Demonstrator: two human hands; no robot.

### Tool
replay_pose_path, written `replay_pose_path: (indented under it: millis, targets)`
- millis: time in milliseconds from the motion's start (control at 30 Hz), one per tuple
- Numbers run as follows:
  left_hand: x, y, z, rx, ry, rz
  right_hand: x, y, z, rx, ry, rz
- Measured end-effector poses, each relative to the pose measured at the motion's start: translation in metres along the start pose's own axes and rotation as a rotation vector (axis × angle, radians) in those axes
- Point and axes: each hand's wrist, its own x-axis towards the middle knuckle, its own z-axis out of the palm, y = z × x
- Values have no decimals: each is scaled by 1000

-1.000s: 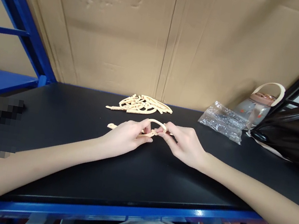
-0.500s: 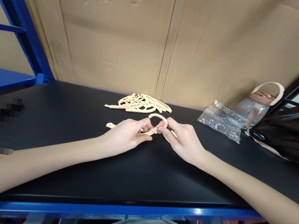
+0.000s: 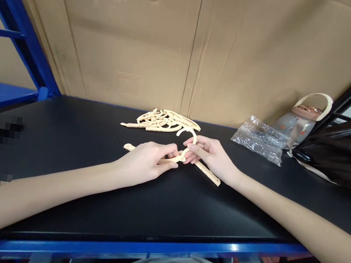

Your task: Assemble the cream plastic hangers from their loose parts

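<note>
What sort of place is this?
Probably a makeshift workbench area, perhaps in a workshop: there's a black tabletop on a blue metal frame, cardboard standing behind it, and a pile of beige pieces.

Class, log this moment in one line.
left hand: holding beige plastic-looking hanger | right hand: pinching its curved hook | black tabletop: pile of curved beige pieces

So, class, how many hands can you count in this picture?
2: the left hand grips the cream hanger near its middle; the right hand holds its hook. No others show.
</note>
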Motion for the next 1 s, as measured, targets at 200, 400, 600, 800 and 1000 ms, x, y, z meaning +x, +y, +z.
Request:
replay_pose_path:
  millis: [200, 400, 600, 800, 1000]
  targets:
    - [3, -1, -1, -67, -33, 1, -4, -1, 1, -36, 86, 58]
    - [5, -2, -3, -117, -15, -34, -8, -4, 0, -135, 94, 15]
    - [3, -1, -5, -112, -28, -1, -9, -3, 1, -236, 94, -56]
    - [3, -2, -5, -86, -27, 9, -9, 0, 2, -393, 16, -141]
    - [5, -1, -5, 36, -48, -123, -11, -4, 1, -542, 47, -181]
